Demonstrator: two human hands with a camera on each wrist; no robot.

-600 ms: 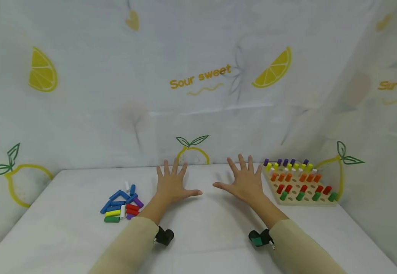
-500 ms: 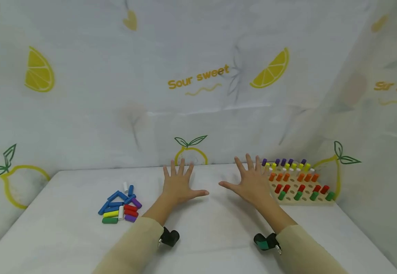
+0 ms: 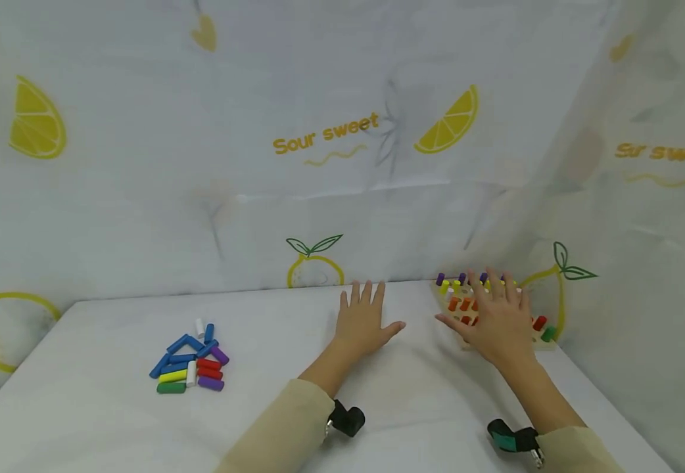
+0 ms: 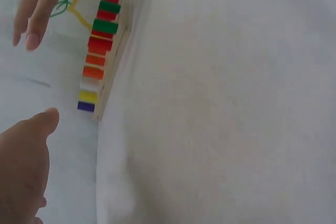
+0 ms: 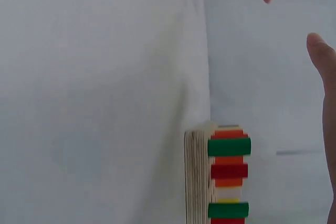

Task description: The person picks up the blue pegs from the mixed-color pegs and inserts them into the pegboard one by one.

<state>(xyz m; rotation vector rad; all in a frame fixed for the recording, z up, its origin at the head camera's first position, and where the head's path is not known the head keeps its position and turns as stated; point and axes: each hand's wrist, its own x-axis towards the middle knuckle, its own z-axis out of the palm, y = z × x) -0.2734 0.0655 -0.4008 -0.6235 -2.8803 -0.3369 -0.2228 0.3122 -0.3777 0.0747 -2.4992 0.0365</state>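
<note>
My left hand (image 3: 361, 326) is held over the middle of the white table, fingers spread and straight, holding nothing. Farther right, my right hand (image 3: 502, 328) also has its fingers spread and grips nothing. It overlaps the wooden pegboard (image 5: 197, 182) in the head view and hides much of it. Rows of colored pegs stand in that board, among them a green peg (image 3: 548, 334), a red peg (image 3: 540, 323) and an orange peg (image 4: 93, 72). On the left part of the table lies a loose pile of pegs, including a blue peg (image 3: 174, 368) and a yellow peg (image 3: 173, 376).
A white cloth (image 3: 342, 217) printed with lemons hangs behind the table (image 3: 106, 420) and along its right side. The pegboard stands near the back right corner. A small black wrist camera (image 3: 347, 418) is worn on the left wrist, another (image 3: 511, 439) on the right.
Both hands have moved to the right, the right one now in front of the pegboard. The head view has turned slightly right. The loose pegs appear undisturbed.
</note>
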